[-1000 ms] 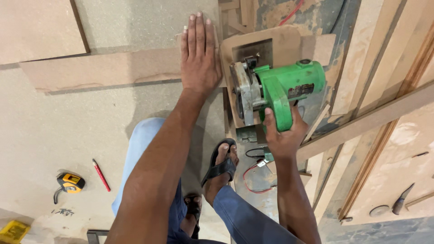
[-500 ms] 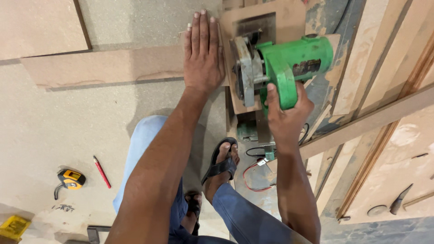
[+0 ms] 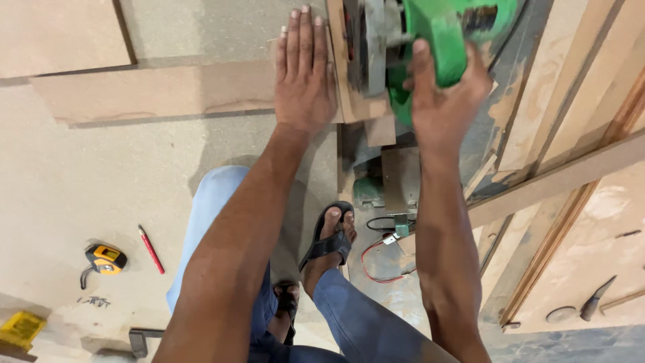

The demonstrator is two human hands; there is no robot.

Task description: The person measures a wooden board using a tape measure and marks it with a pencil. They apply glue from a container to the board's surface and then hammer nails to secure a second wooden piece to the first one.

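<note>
**Green saw gripped at the edge of a brown board**

The right hand (image 3: 443,101) was wrapped tight round the handle of a green plastic circular saw (image 3: 437,33) with a grey metal guard, sitting at about one o'clock from the person's knees and running off the top of the view. The left hand (image 3: 304,74) lay flat and open, fingers together and stretched toward twelve o'clock, pressing on a long smooth brown fibreboard strip (image 3: 154,91); it held nothing, only bore down. The saw stood just beside that hand, at its three o'clock, on the strip's cut end.

Under the strip lay a wide pale dusty sheet (image 3: 80,175), matte and speckled. At eight o'clock on it rested a yellow and black tape measure (image 3: 104,259), with a slim red pencil (image 3: 151,249) near it. A foot in a black sandal (image 3: 329,238) sat at six o'clock from the saw, beside a red wire (image 3: 376,262). At three o'clock, bare timber battens (image 3: 557,178) slanted close, leaving little room on that side; the sheet at nine o'clock lay open.
</note>
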